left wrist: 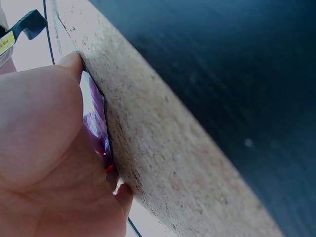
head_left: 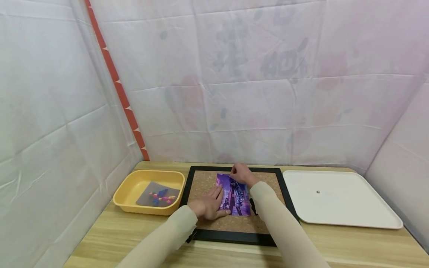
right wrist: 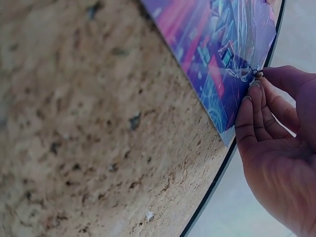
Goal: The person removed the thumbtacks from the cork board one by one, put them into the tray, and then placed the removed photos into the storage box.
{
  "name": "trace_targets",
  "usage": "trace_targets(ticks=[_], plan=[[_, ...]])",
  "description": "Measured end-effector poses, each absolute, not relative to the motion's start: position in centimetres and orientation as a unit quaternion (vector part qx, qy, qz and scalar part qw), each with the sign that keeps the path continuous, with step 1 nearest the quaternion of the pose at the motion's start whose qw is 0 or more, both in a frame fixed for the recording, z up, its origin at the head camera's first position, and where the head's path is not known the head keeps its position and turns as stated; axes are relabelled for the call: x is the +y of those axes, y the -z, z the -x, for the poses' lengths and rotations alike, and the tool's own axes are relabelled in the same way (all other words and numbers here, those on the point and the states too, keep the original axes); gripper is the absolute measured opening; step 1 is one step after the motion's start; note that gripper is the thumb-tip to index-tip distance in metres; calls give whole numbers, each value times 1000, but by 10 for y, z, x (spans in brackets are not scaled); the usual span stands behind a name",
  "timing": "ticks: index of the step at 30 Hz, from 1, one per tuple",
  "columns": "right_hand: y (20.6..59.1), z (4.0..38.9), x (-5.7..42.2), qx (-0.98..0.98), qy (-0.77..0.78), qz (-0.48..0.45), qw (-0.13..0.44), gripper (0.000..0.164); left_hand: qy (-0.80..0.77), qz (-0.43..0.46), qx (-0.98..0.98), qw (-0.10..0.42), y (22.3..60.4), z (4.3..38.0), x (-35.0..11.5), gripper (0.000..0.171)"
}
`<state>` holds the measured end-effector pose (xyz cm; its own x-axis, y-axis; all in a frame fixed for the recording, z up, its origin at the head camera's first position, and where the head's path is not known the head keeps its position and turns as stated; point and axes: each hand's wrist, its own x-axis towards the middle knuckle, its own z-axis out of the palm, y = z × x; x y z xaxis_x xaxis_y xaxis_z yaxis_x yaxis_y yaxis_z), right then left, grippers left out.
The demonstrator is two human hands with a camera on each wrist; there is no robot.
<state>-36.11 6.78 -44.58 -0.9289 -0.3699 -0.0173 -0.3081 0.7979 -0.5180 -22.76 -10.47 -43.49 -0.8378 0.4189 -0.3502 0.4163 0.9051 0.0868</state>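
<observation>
A purple and blue poster [head_left: 237, 199] with a hooded figure lies on a black-framed cork board [head_left: 204, 178]. My left hand [head_left: 209, 204] rests with straight, spread fingers on the poster's left side, thumb near its lower edge. In the left wrist view the palm hides most of the poster. At the poster's top edge, my right hand [head_left: 242, 174] pinches a small metallic pin [right wrist: 258, 73] between thumb and fingertips, against the poster near a corner. Whether the point has entered the cork cannot be seen.
A yellow basin [head_left: 122, 191] stands left of the board, holding a grey sheet [head_left: 145, 197] with colourful small pieces on it. To the right lies a white tray [head_left: 352, 201] bearing one small silvery piece [head_left: 318, 192]. White fabric hangs behind and at both sides.
</observation>
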Motion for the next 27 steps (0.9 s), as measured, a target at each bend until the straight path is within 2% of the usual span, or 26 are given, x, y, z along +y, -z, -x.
trace_targets(ticks=[27], plan=[[444, 362, 65, 951, 212, 212, 75, 14, 5, -221, 959, 178, 435, 228, -104, 86]])
